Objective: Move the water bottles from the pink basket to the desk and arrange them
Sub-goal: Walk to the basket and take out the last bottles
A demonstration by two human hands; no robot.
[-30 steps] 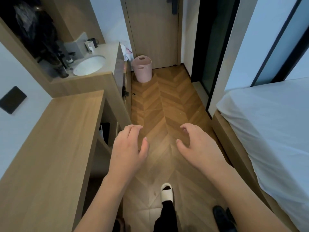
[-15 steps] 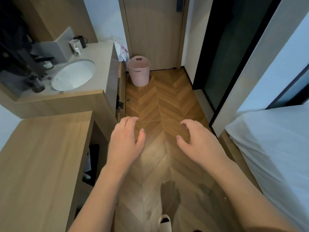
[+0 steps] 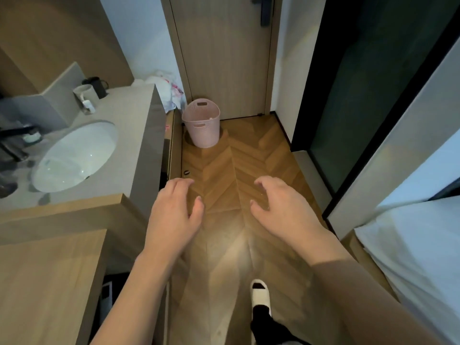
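A pink basket (image 3: 202,125) stands on the wooden floor at the foot of the door, beside the end of the sink counter. Its inside is hidden from here, so no water bottles show. The wooden desk (image 3: 42,282) fills the lower left corner. My left hand (image 3: 174,212) and my right hand (image 3: 281,207) are stretched out over the floor, well short of the basket. Both hold nothing, with fingers apart and curled.
A grey counter with a white sink (image 3: 74,155) and two mugs (image 3: 90,92) runs along the left. A white bed (image 3: 418,257) lies at the right, a dark glass partition (image 3: 361,95) behind it. My white slipper (image 3: 260,293) is on the herringbone floor (image 3: 239,165).
I have walked forward along the floor: the basket and sink have come nearer and larger, the desk has slid back to the lower left. Both hands stay open in front.
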